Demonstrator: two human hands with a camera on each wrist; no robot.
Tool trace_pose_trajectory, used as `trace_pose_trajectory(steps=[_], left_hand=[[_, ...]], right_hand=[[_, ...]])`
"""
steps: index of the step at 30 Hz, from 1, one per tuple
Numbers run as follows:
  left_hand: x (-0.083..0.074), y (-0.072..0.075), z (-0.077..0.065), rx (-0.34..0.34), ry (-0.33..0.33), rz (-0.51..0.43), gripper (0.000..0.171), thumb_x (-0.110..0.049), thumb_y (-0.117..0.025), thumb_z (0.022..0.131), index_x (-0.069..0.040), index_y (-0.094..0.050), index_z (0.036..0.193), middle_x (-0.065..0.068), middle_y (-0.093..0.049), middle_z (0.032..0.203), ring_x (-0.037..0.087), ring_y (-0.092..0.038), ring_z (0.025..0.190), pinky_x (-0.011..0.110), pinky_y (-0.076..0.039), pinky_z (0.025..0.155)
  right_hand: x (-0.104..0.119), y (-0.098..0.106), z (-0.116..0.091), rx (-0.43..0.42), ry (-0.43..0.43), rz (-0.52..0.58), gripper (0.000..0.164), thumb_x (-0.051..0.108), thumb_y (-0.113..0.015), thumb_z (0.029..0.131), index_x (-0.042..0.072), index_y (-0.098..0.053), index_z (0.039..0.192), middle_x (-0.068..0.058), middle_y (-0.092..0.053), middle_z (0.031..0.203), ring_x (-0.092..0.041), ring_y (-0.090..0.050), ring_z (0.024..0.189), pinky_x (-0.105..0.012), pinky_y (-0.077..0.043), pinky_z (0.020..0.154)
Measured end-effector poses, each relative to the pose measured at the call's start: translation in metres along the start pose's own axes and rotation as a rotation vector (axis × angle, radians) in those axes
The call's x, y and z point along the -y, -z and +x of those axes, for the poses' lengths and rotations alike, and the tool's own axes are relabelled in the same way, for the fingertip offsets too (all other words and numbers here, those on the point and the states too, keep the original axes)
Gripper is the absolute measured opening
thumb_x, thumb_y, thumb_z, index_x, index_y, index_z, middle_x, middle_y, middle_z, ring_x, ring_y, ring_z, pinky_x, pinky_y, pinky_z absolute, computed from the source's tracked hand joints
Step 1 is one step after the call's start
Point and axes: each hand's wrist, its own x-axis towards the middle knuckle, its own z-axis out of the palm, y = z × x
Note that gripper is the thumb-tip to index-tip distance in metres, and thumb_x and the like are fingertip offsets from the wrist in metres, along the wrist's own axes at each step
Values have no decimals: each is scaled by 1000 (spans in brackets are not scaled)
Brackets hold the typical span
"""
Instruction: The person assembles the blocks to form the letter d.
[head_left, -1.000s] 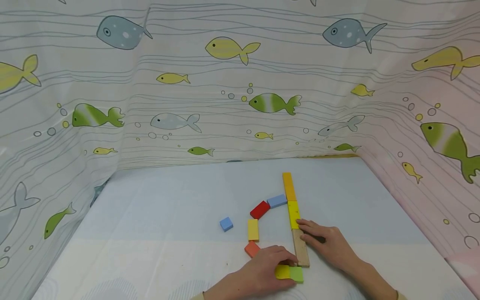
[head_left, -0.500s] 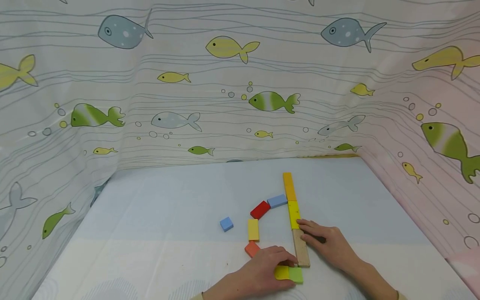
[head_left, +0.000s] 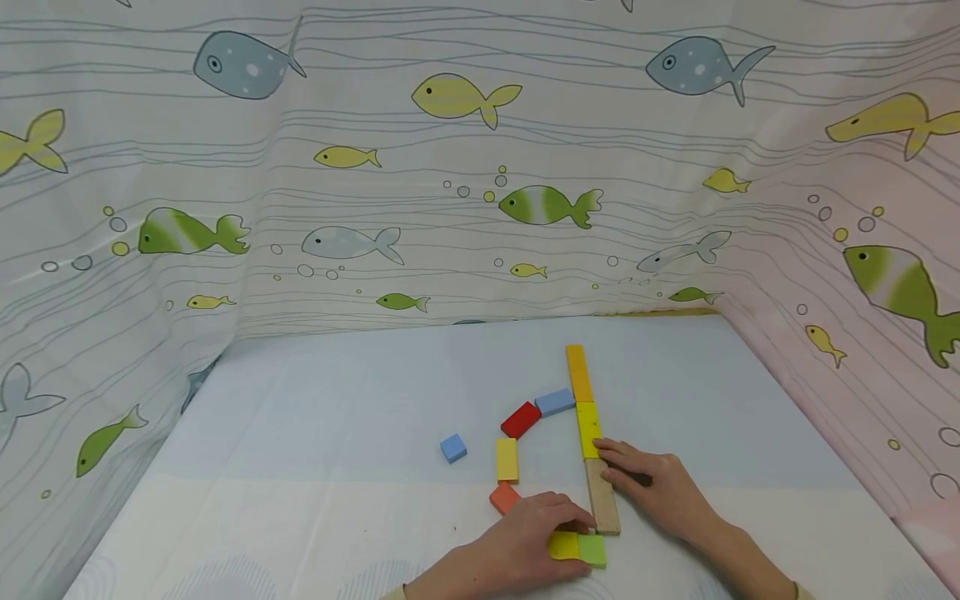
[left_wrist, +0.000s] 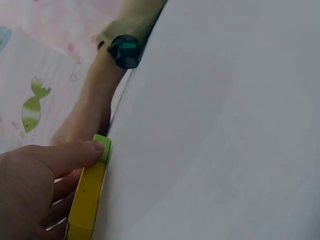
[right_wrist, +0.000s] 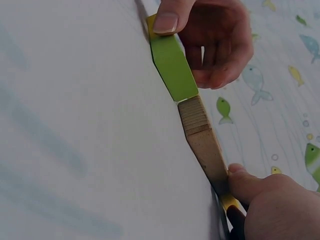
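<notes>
On the table, my left hand (head_left: 517, 542) reaches over a yellow block (head_left: 564, 546) and pinches the light green block (head_left: 592, 552) at its end, thumb on the near side. The left wrist view shows the thumb on that green block (left_wrist: 104, 145), other fingers behind the yellow one. My right hand (head_left: 663, 487) touches the right side of a straight row, its fingers stretched toward a bright yellow block (head_left: 588, 425) and its thumb at a plain wooden block (head_left: 602, 500). The wooden block's near end lies close to the green block.
An orange block (head_left: 578, 371) tops the row. From it curve a blue block (head_left: 555, 402), a red one (head_left: 521, 420), a pale yellow one (head_left: 507, 460) and an orange-red one (head_left: 502, 497), partly covered. A small blue block (head_left: 453, 448) lies apart. Fish-print curtains (head_left: 450, 192) surround the table.
Both hands stay almost still. The yellow and green blocks under my left hand shift very slightly; the other blocks keep their places.
</notes>
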Motion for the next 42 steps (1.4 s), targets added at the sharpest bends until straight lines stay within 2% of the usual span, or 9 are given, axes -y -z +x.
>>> trace_pose_trajectory(steps=[11,14,18,20,27,30,35,38,42], left_hand=[[2,3,-6,-28,17,-45,38,-40,-72,91,-28,-63,127,-23,-62,112,-8,-54,98,13,-49,87],[7,5,-10,-75,-22,-64,36,-41,-69,94,-27,-63,126,-20,-62,114,-6,-55,100,14,-49,87],[16,8,-14,-177,-85,-83,32,-39,-66,96,-23,-64,123,-14,-66,113,-2,-58,98,14,-51,83],[19,12,-16,-226,-86,-109,31,-37,-66,96,-20,-64,122,-11,-68,112,0,-60,97,15,-52,84],[29,31,-29,-374,45,-149,29,-32,-69,95,-16,-68,120,-7,-70,112,8,-63,100,25,-56,91],[39,41,-34,-456,81,-113,27,-27,-70,95,-16,-68,119,-6,-70,112,11,-64,102,30,-57,93],[60,58,-42,-594,105,-41,28,-12,-74,90,-12,-69,118,-3,-72,111,16,-67,102,38,-58,92],[73,66,-46,-647,135,-22,31,-8,-77,86,-10,-69,116,-1,-72,111,17,-68,102,39,-58,91],[84,74,-52,-671,224,-19,36,-9,-81,82,-12,-70,116,-2,-72,112,19,-67,105,42,-56,94]], right_hand=[[-2,-1,0,-21,26,-4,35,24,-76,88,18,-73,123,8,-68,128,-18,-64,120,-1,-37,97],[-2,-1,0,-24,26,1,35,24,-77,88,18,-73,122,8,-69,127,-17,-64,120,-1,-38,97],[-2,-1,1,-18,17,3,35,25,-76,88,19,-73,123,9,-68,128,-17,-63,121,-1,-37,98],[-1,-1,1,-12,13,3,36,26,-76,89,19,-73,124,9,-68,128,-17,-63,122,-1,-37,98],[0,0,2,-10,13,6,36,24,-76,88,16,-73,123,7,-68,128,-19,-63,121,-2,-37,98],[2,1,2,-9,13,4,36,23,-77,88,15,-73,123,6,-68,128,-19,-63,121,-2,-37,98],[2,1,2,-13,18,-14,36,23,-76,88,15,-73,123,6,-68,128,-19,-63,121,-2,-36,99],[2,1,1,-15,17,-22,36,24,-77,88,16,-73,123,7,-68,128,-19,-63,121,-1,-35,99],[1,0,1,-13,12,-35,36,25,-76,88,17,-73,124,9,-68,129,-18,-63,121,-1,-35,99]])
